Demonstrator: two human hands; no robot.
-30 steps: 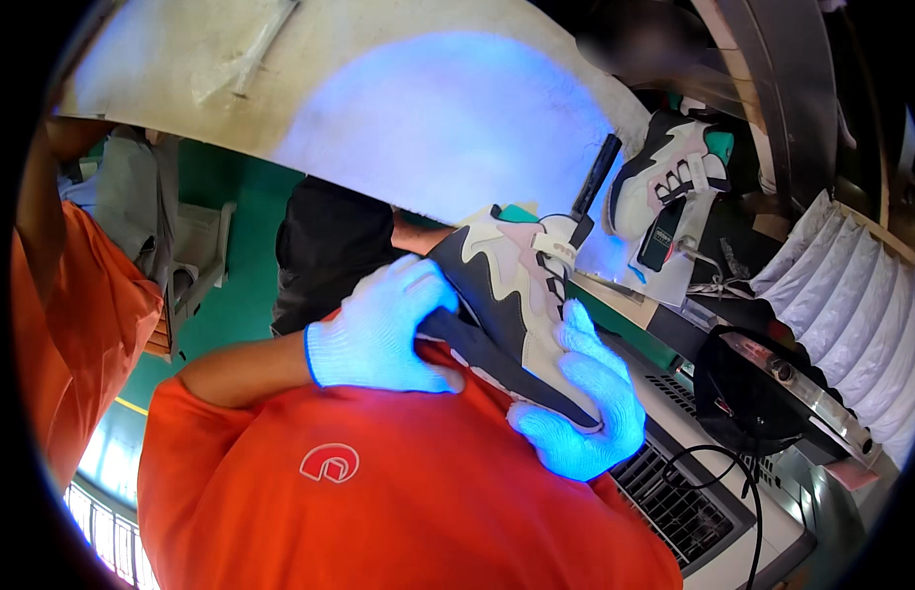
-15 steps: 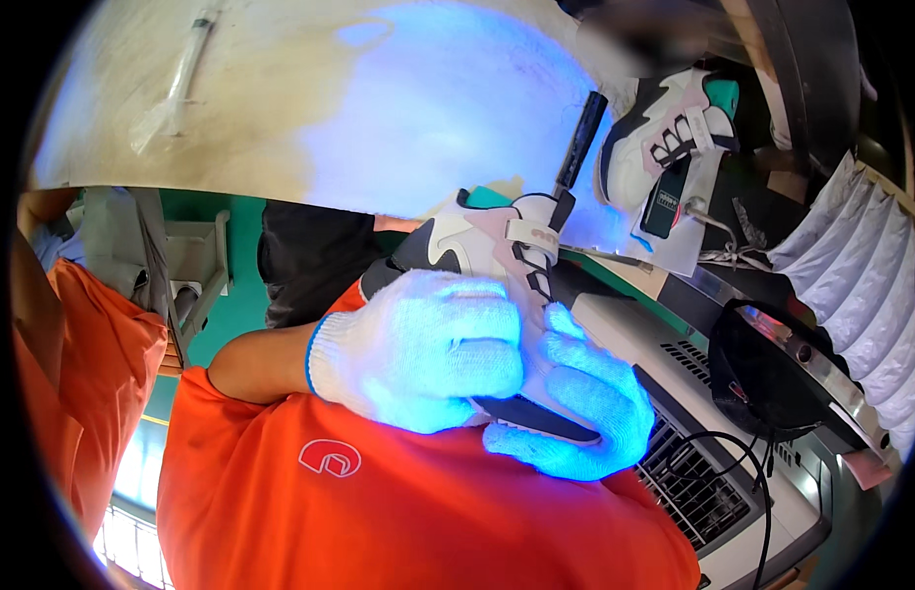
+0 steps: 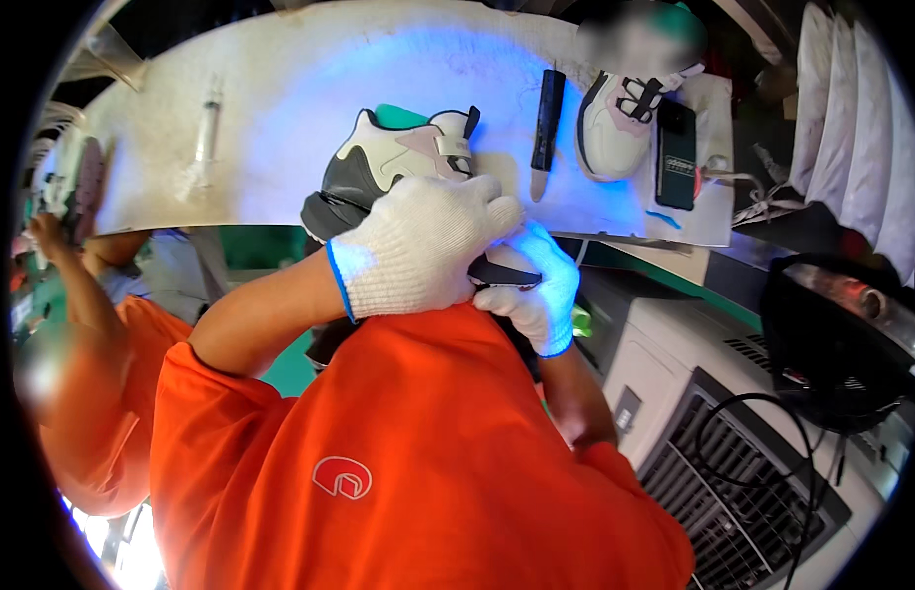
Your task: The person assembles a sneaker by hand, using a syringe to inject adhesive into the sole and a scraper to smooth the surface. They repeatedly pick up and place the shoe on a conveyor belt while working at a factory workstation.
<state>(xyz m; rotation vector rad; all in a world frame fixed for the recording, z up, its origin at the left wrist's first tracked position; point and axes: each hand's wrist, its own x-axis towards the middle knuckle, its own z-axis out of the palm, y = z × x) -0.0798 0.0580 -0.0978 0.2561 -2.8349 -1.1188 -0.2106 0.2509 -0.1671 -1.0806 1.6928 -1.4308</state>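
A white, grey and pale pink sneaker (image 3: pixel 379 162) with a teal filling in its collar is held between my hands at the table's near edge, heel to the left. My left hand (image 3: pixel 428 241), in a white knit glove, lies across the front of the sneaker with fingers curled; anything in them is hidden. My right hand (image 3: pixel 541 285), gloved too and lit blue, wraps round the toe, where the dark sole edge shows. On the table to the right lies a knife (image 3: pixel 548 123) with a black handle and short blade.
A matching sneaker (image 3: pixel 615 133) and a black phone (image 3: pixel 677 157) stand at the right of the pale table (image 3: pixel 281 138). A wrapped syringe (image 3: pixel 206 133) lies left. Beside me on the right are a grilled white machine (image 3: pixel 664 364) and a black bag (image 3: pixel 821 334). A co-worker's orange sleeve (image 3: pixel 148 364) is left.
The view has shifted, showing more of the table. The sneaker has turned to lie more level, its heel now pointing left. Both hands stay at its front, my right hand still round the toe.
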